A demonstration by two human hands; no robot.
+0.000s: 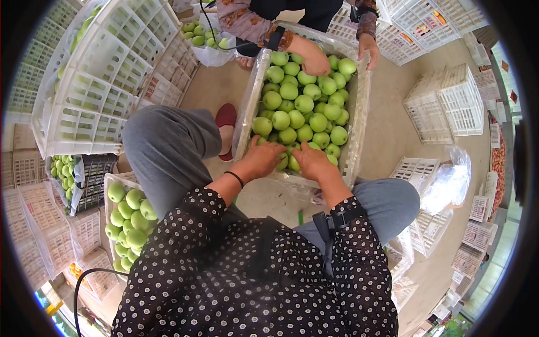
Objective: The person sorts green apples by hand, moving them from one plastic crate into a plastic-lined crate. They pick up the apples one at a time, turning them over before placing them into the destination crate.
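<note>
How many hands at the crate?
4: left hand and right hand on the near apples; a co-worker's hand on the far apples, their other hand by the right rim.

On the right, a crumpled clear plastic bag (pixel 449 182) lies against a white crate (pixel 414 172), near two white baskets (pixel 461 104). On the left, a black crate (pixel 96 182) stands near stacked pale crates (pixel 42 210).

Two wearer's hands (pixel 258 160) and two co-worker's hands (pixel 368 50) are seen. Dozens of green apples (pixel 304 103), one black crate (pixel 100 182) and many white plastic crates (pixel 460 104), too crowded to be counted, are shown.
</note>
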